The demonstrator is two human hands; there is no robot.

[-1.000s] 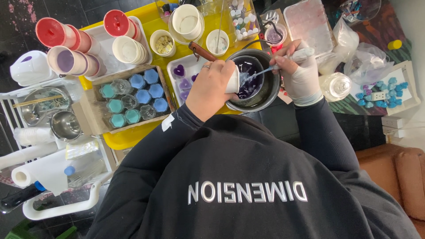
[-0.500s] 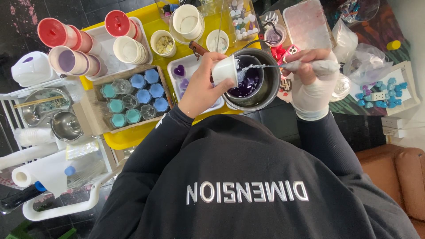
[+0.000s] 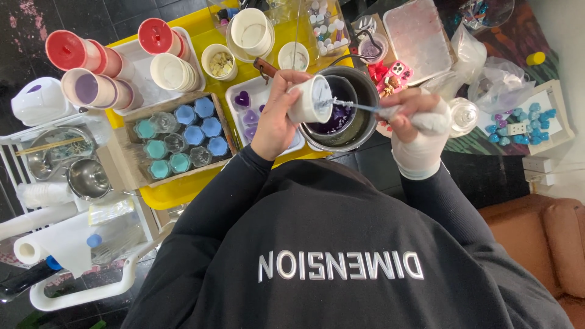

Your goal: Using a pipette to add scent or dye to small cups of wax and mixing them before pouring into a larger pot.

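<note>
Holding a small white paper cup (image 3: 309,99) tipped on its side, my bare left hand (image 3: 275,116) is wrapped round the cup body, mouth facing right over the pot. My right hand (image 3: 414,125), in a white glove, is closed on the handle of a thin metal stirring tool (image 3: 356,106) whose tip reaches into the cup mouth. Both sit just above a round dark metal pot (image 3: 359,125) with purple liquid (image 3: 335,119) in it, at the near edge of the yellow table top (image 3: 183,189). A brown wooden handle (image 3: 263,66) sticks out behind the left hand.

Left of the pot, touching distance from my left wrist: a white tray (image 3: 234,91) holding purple heart-shaped pieces (image 3: 242,99). Further left, a cardboard box (image 3: 131,164) with blue and teal moulded cups (image 3: 195,135) in rows. Behind that, a stack of red-lidded white tubs (image 3: 155,36) and another red-lidded tub (image 3: 65,50), plus one tub lined purple (image 3: 86,89).

Far side: a white cup (image 3: 250,29), a small bowl of beige bits (image 3: 220,63). Right of my gloved hand: a clear glass jar (image 3: 464,114), crumpled clear plastic bags (image 3: 496,79), blue and purple small shapes on a white sheet (image 3: 518,125). Far left: a white wire rack (image 3: 79,292) with steel bowls (image 3: 88,178) and a paper towel roll (image 3: 49,244). I wear a black long-sleeved top (image 3: 317,244).
</note>
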